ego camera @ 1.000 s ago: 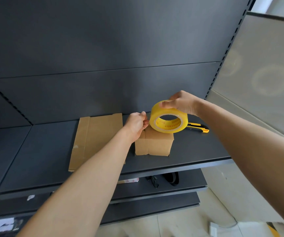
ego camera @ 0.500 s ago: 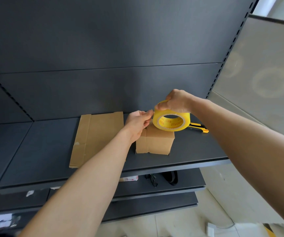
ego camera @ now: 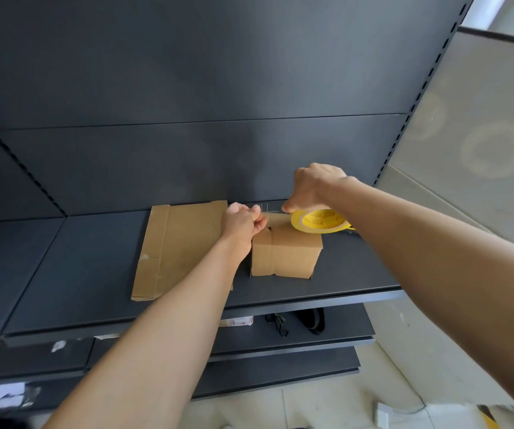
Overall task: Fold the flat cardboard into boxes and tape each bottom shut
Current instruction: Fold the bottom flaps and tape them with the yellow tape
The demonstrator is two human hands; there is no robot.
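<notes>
On the dark shelf (ego camera: 94,258), the flat cardboard (ego camera: 181,243) lies long axis front-to-back, 1 folded box (ego camera: 286,255) stands just right of it, your right hand (ego camera: 314,188) grips the tape roll (ego camera: 320,221), hole upward, on the box top, and your left hand (ego camera: 241,222) pinches the tape strip (ego camera: 272,213) stretched leftward.

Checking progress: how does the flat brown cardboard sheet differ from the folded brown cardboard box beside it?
The flat brown cardboard sheet lies unfolded; the folded brown cardboard box stands upright. No hand holds the sheet; the left hand and right hand stretch yellow tape above the box. Both are brown cardboard.
</notes>
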